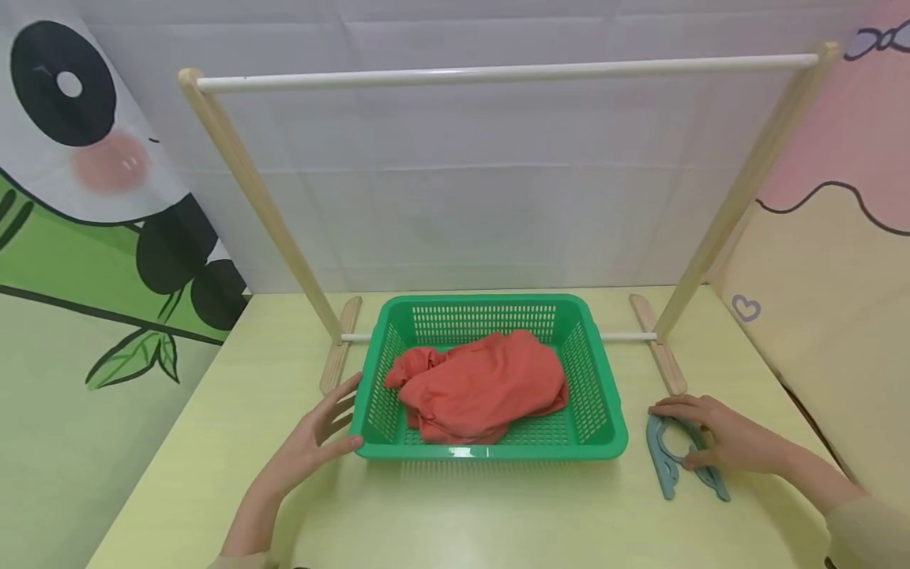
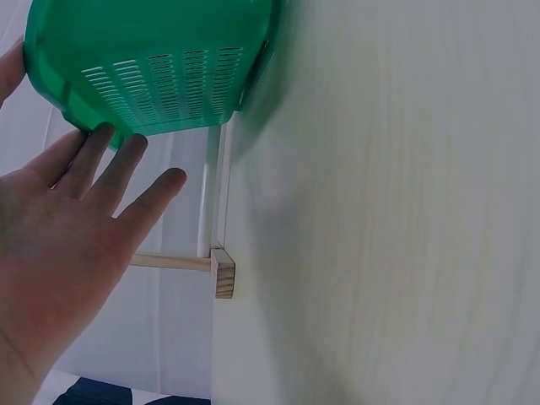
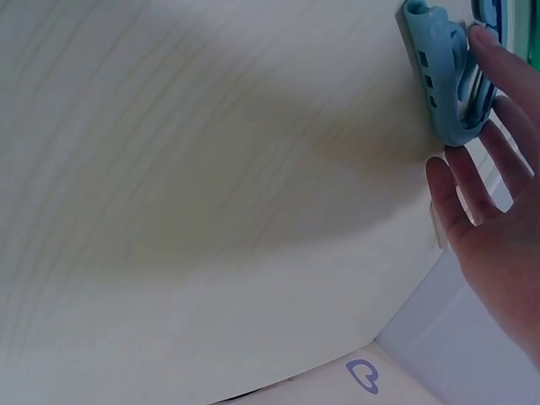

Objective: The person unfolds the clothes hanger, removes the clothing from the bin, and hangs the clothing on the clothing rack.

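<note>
A white sheet [image 1: 483,213] spans the back, between a left panel [image 1: 50,340] of cartoon drawing with black, green and pink shapes and a pink-and-cream right panel [image 1: 839,284] bearing a drawn bow. Below is the pale yellow table [image 1: 462,521], its wood grain showing in the wrist views. A wooden rack [image 1: 498,74] with a white top rail stands on it. In front, between the rack's feet, sits a green slotted basket [image 1: 547,452]; a bright patch on its front rim could be glare or a label, I cannot tell. Crumpled red cloth [image 1: 490,387] lies inside. The two hands are well apart: the left hand [image 1: 316,438], fingers spread, touches the basket's left side; the right hand [image 1: 725,435] grips a blue-grey hanger [image 3: 443,67] on the table, right of the basket. Smallest is a purple heart [image 1: 746,308] outlined on the right panel.
</note>
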